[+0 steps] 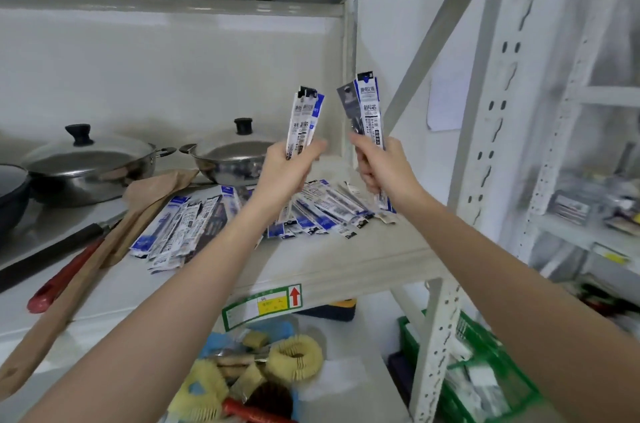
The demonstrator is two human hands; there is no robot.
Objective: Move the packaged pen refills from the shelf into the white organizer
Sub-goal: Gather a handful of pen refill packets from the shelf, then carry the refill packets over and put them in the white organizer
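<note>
**Both hands loaded, organizer out of view**

Risk: thin slippery packets fanned loosely in each fist, so one could slide out on the carry; a lot still lies on the shelf, so more trips are likely. White organizer not visible.

Left hand is closed around a small bunch of refill packs, held upright. Right hand is closed around a second bunch, also upright. The remaining refills are spread on the shelf below the hands, beside the pots.

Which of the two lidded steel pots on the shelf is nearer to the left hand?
The right pot, just beside the left hand; the other pot stands farther left.
</note>
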